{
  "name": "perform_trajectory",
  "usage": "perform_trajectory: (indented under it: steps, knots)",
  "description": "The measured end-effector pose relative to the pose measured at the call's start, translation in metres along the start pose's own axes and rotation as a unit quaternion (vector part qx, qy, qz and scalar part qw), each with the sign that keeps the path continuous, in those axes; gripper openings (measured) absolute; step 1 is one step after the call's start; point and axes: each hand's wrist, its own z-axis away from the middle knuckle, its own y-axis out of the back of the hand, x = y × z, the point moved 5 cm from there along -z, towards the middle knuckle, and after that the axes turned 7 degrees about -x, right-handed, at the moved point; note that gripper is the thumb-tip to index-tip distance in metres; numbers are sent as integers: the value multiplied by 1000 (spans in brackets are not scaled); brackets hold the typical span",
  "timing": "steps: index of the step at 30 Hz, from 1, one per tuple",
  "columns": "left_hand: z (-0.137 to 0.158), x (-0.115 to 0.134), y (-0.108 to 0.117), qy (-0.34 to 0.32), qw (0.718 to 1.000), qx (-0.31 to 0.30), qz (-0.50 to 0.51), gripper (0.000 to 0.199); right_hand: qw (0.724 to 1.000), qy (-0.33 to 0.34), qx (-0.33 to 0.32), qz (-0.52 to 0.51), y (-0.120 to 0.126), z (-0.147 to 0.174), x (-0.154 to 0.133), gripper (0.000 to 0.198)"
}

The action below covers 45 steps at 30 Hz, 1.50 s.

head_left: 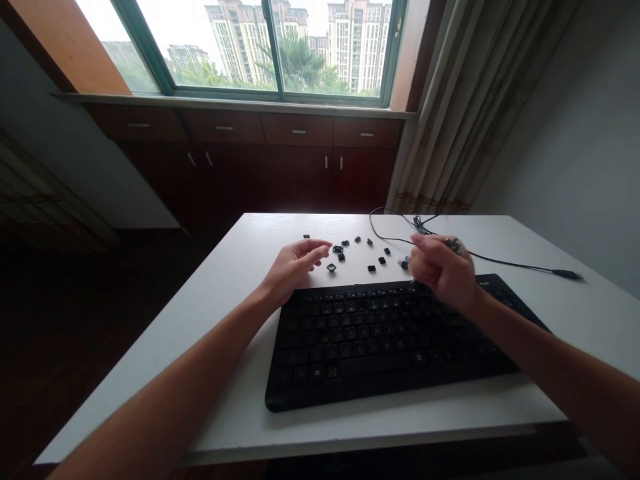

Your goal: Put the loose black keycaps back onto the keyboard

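A black keyboard [380, 340] lies at a slant on the white table, a few key places looking bare of their caps. Just beyond its far left edge rests my left hand [295, 265], palm side inward, fingers loosely bent with nothing visible in them. Near those fingertips are a loose black keycap [331, 267] and another small black piece [338, 249]. Above the keyboard's far right part, my right hand [443, 270] is closed round a small metal tool [454, 245]; motion blur and the fist hide most of it. By its knuckles sits a small dark piece with blue [404, 264].
Several small black key parts [382, 260] are scattered behind the keyboard. A black cable [510, 263] runs across the back right of the white table [235, 400] to a plug. Beyond stand red-brown cabinets [295, 167] under a window, with a curtain [465, 100] at right.
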Motion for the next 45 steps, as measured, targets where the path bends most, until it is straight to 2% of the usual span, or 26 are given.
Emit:
perform_trajectory:
  steps: [4,7,9,12,15,18,21,24,27,32,36,42,45]
  knots:
    - [2,7,0,-34,998,-4,-46,43,998,47,47,-6,8,-14,-22,58]
    - [5,18,-2,-89,988,-14,-123,40,996,19,39,80,13,-17,-24,52]
    - [7,23,-5,-126,978,-23,-167,37,980,-7,-24,197,13,-10,-21,39]
    - [10,27,-13,-160,965,-49,-199,34,922,1,-172,347,9,10,-17,18]
    - [12,24,-19,-174,955,-65,-232,30,868,18,-287,405,2,30,-12,25]
    - [15,24,-25,-194,940,-71,-273,25,843,15,-321,431,-2,36,-6,23]
    - [18,27,-28,-213,927,-65,-303,21,861,9,-289,419,3,25,-7,22]
    - [20,30,-30,-218,919,-68,-321,19,884,-14,-190,427,20,7,-11,24]
    - [21,30,-31,-211,918,-73,-329,19,884,-30,-145,444,32,-1,-9,25]
    - [21,30,-33,-209,914,-76,-339,17,867,-1,-174,466,30,8,0,18]
    - [22,31,-33,-210,911,-77,-348,17,872,-8,-176,457,30,16,4,17]
    - [23,31,-33,-210,909,-84,-350,17,856,-3,-246,455,29,21,8,15]
    - [23,31,-33,-210,908,-80,-354,17,852,-13,-233,469,32,21,9,18]
